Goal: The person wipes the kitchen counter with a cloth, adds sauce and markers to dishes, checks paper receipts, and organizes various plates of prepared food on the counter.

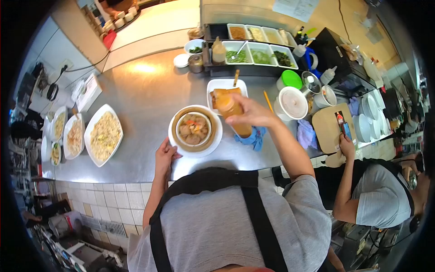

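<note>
My right hand [253,112] is closed around a squeeze bottle [242,129] of orange-brown sauce, tilted beside a white rectangular dish [243,85]. Golden-brown fried pieces [219,94] lie in that dish, partly hidden by the bottle. My left hand [166,156] is at the counter's near edge, its fingers loosely bent and apart by the rim of a round white plate [217,144]. On this plate stands a bamboo steamer [180,143], with a small bowl of meat pieces [192,128] topped with red bits inside. A blue cloth [258,138] lies under and beside the bottle.
Fried rice plates [104,133] stand at the left. Topping trays [260,55] line the back. To the right are a lidded white tub [290,103], a green-lidded tub [291,79], a brown board [328,131] and stacked bowls [362,127]. A co-worker [380,195] holds a phone there.
</note>
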Available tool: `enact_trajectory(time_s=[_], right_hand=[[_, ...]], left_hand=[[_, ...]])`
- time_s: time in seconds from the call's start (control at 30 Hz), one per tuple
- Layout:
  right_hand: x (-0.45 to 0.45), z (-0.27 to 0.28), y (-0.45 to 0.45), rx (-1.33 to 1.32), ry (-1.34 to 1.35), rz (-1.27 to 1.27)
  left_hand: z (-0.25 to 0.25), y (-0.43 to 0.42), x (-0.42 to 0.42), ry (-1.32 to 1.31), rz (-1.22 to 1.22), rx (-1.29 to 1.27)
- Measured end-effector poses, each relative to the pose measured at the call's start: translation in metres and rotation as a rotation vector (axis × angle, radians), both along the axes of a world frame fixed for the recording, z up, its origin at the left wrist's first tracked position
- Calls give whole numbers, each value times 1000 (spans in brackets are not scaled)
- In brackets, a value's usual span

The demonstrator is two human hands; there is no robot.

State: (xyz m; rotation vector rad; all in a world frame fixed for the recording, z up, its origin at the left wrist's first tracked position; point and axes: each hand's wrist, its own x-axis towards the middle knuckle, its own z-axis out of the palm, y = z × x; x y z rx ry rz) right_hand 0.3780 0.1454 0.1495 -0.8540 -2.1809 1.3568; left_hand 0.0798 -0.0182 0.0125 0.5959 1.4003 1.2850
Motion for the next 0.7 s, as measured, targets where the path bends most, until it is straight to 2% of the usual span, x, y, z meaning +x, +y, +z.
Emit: enact_trajectory(time_s=[0.03, 0.07, 0.13, 0.17, 0.27, 0.3, 0.33, 0.37, 0.4, 0.53, 0.57, 0.7], right_hand=[[13, 9, 7, -57, 120, -46], [32, 24, 17, -60, 124, -163], [63, 61, 36, 62, 156, -443], [89, 64, 61, 178, 205, -499], [151, 78, 131, 565, 17, -781], [160, 84, 143, 593, -76, -866], [170, 76, 161, 622, -7, -871], [197, 53, 195, 695, -49, -907], [213, 42, 213, 712, -204, -1004], [263, -15, 269, 611, -373, -1080], [259, -16, 265, 600, -325, -1079], [251, -2, 281, 568, -538, -993]], left_hand=[[3, 1, 2, 10, 5, -19], [6, 2, 4, 20, 15, -37], [3, 3, 3, 47, 20, -45], [1, 3, 4, 65, 27, -49], [1, 8, 9, 126, 63, -61], [0, 10, 10, 140, 63, -62], [-2, 11, 10, 154, 70, -65], [-5, 11, 9, 168, 86, -70], [-7, 9, 9, 180, 88, -67], [-9, 8, 8, 182, 123, -63], [-9, 9, 8, 173, 132, -64], [-7, 3, 0, 200, 166, -68]])
